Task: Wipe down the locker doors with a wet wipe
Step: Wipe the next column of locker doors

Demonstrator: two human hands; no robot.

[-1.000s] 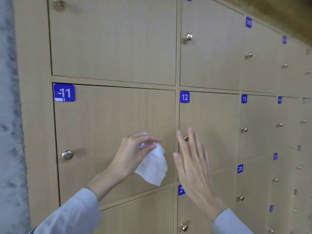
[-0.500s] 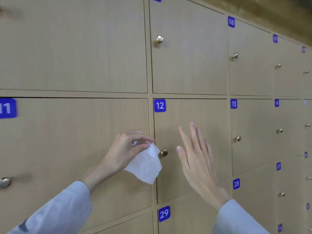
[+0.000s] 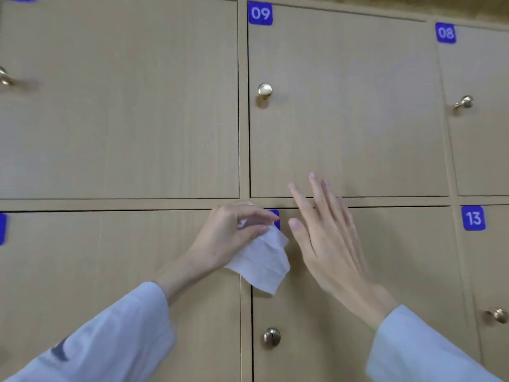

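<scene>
since the earlier frames both hands had risen along the locker doors [image 3: 358,119]. left hand [image 3: 228,235] pinched the white wet wipe [image 3: 264,260] between thumb and fingertips; it hung over the door's blue number tag [image 3: 276,219]. right hand [image 3: 327,238], fingers straight and spread, held nothing, just beside it.

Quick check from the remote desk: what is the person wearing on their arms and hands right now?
Both arms wear loose, pale grey-blue long sleeves ending at the wrists. The left sleeve has a dark grey marking on its forearm; the right sleeve looks plain. The left hand and right hand are bare: no gloves, rings or watch visible.
</scene>
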